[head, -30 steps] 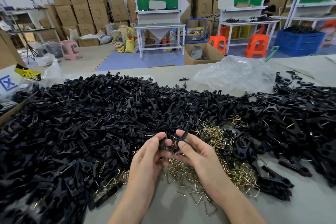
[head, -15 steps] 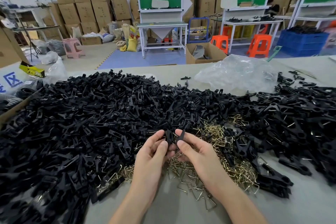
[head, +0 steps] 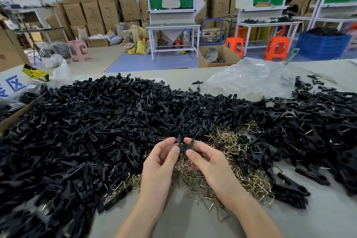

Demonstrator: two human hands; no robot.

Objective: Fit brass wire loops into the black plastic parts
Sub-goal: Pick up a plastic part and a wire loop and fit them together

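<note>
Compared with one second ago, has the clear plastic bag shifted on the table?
No. The clear plastic bag lies where it did, its left edge just right of the stray black part on the table.

Black plastic parts (head: 92, 121) lie heaped around tangled brass wire loops (head: 249, 172)

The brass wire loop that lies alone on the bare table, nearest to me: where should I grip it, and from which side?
Probably one straight leg of the brass wire loop, pinched from above on its near side. It lies flat, and the table there is bare, while the brass pile crowds its far side.
</note>
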